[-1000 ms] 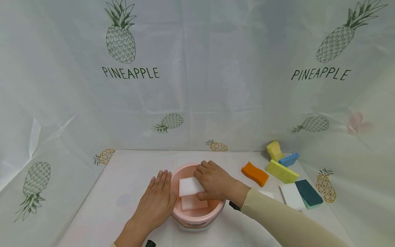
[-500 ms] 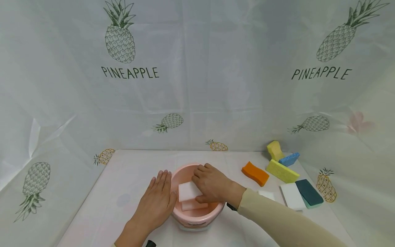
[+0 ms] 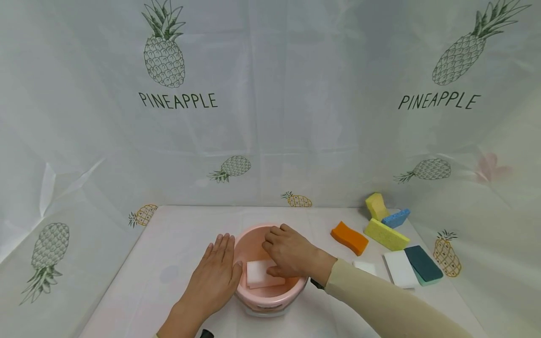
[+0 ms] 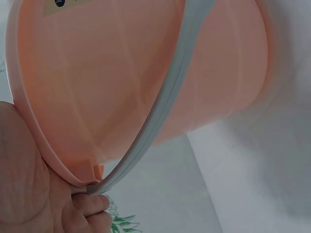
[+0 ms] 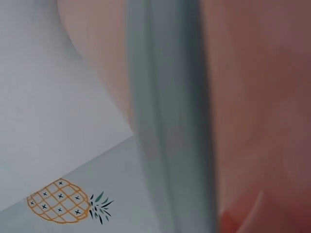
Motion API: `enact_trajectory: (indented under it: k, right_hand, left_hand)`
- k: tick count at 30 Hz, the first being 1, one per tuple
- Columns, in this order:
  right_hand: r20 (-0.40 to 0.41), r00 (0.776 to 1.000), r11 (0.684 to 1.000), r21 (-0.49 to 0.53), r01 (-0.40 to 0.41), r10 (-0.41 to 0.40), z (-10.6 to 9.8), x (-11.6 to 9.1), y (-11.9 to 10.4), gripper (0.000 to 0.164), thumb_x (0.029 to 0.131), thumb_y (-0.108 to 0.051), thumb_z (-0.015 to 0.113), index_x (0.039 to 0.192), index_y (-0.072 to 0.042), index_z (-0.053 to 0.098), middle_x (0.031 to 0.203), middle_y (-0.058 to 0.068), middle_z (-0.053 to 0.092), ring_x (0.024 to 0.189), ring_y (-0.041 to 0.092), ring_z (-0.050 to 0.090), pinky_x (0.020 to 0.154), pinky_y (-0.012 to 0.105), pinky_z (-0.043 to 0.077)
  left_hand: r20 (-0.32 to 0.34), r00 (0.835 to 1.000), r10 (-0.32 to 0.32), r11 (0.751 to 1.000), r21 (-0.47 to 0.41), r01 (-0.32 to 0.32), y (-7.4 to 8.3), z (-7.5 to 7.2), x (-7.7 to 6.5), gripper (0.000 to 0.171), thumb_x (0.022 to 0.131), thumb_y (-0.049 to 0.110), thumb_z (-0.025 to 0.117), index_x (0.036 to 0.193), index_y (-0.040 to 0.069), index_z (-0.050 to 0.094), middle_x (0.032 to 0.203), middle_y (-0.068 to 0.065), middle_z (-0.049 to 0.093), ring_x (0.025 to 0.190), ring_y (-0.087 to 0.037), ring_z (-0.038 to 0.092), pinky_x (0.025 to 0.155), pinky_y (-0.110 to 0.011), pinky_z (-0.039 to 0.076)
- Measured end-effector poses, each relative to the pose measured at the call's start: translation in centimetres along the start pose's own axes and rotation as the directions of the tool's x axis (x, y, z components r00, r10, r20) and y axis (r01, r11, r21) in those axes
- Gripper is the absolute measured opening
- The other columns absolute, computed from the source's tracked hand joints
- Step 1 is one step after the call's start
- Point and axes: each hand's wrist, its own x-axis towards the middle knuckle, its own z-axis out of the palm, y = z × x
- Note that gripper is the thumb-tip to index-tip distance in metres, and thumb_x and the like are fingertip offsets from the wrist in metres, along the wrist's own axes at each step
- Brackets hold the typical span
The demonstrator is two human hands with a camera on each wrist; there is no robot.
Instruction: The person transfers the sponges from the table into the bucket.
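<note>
A pink bucket point(image 3: 269, 305) stands on the table, its grey handle point(image 4: 163, 102) hanging down along the near side. My left hand point(image 3: 211, 270) lies flat against the bucket's left rim with straight fingers. Inside the bucket, a white sponge point(image 3: 258, 274) lies low, covering most of another pale block beneath it. My right hand point(image 3: 291, 253) reaches over the right rim into the bucket. Its thumb overlaps the white sponge in the head view, while the fingertips bend down out of sight. The right wrist view is filled mostly by the bucket wall and blurred handle.
To the right lie an orange sponge point(image 3: 349, 238), a yellow-green one point(image 3: 386, 234), a blue one point(image 3: 396, 218) and a yellow one point(image 3: 376, 205). Nearer are a white block point(image 3: 400, 268), a dark green scouring sponge point(image 3: 423, 263) and another white piece point(image 3: 364, 267) partly behind the sleeve.
The white sponge has gone down into the bucket, onto the pale block, away from my right fingers. My right hand shifted slightly left and then stayed. My left hand has not moved.
</note>
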Motion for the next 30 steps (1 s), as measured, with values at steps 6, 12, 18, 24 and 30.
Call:
enact_trajectory:
  k: [6, 12, 18, 24, 30]
  right_hand:
    - [-0.183, 0.979, 0.996, 0.048, -0.081, 0.089, -0.1, -1.0, 0.2, 0.035, 0.099, -0.049, 0.068, 0.111, -0.016, 0.072, 0.107, -0.002, 0.067, 0.100, 0.018, 0.054, 0.083, 0.029, 0.044]
    - [-0.425, 0.852, 0.952, 0.165, -0.259, 0.305, 0.2, -2.9, 0.3, 0.023, 0.097, -0.035, 0.072, 0.102, -0.014, 0.068, 0.096, 0.000, 0.064, 0.092, 0.021, 0.053, 0.077, 0.033, 0.043]
    - [-0.502, 0.708, 0.868, 0.282, -0.408, 0.496, 1.4, -5.9, 0.8, 0.031, 0.096, -0.035, 0.069, 0.107, -0.006, 0.069, 0.101, 0.010, 0.066, 0.094, 0.030, 0.056, 0.079, 0.042, 0.045]
    - [-0.519, 0.607, 0.795, 0.321, -0.514, 0.602, 3.6, -10.0, 1.6, 0.040, 0.091, -0.034, 0.070, 0.110, 0.002, 0.068, 0.101, 0.018, 0.067, 0.093, 0.040, 0.058, 0.084, 0.051, 0.050]
    - [-0.372, 0.565, 0.670, 0.284, -0.686, 0.736, 6.2, -14.4, 1.3, 0.051, 0.085, -0.039, 0.082, 0.106, 0.004, 0.065, 0.098, 0.022, 0.063, 0.089, 0.040, 0.054, 0.075, 0.050, 0.044]
  left_hand:
    - [0.002, 1.000, 0.006, 1.000, -0.004, -0.006, -0.2, 0.1, -0.1, 0.064, 0.111, 0.034, 0.048, 0.159, -0.008, 0.039, 0.166, -0.025, 0.038, 0.159, -0.039, 0.029, 0.129, -0.057, 0.028]
    - [0.026, 1.000, 0.000, 1.000, -0.022, 0.000, -0.2, 0.1, -0.1, 0.064, 0.112, 0.035, 0.046, 0.160, -0.008, 0.037, 0.168, -0.025, 0.035, 0.160, -0.040, 0.026, 0.129, -0.058, 0.025]
    - [0.023, 1.000, 0.002, 1.000, -0.026, -0.001, -0.3, 0.2, -0.1, 0.065, 0.112, 0.035, 0.046, 0.160, -0.008, 0.036, 0.168, -0.025, 0.035, 0.160, -0.040, 0.027, 0.129, -0.057, 0.025]
    - [0.017, 1.000, 0.011, 0.999, -0.035, -0.010, -0.3, 0.2, -0.1, 0.064, 0.112, 0.034, 0.046, 0.160, -0.008, 0.036, 0.167, -0.025, 0.035, 0.159, -0.040, 0.028, 0.129, -0.058, 0.025]
    - [0.025, 1.000, 0.012, 0.999, -0.040, -0.011, -0.3, 0.2, -0.1, 0.065, 0.113, 0.035, 0.045, 0.160, -0.009, 0.035, 0.168, -0.026, 0.033, 0.160, -0.041, 0.026, 0.130, -0.058, 0.024]
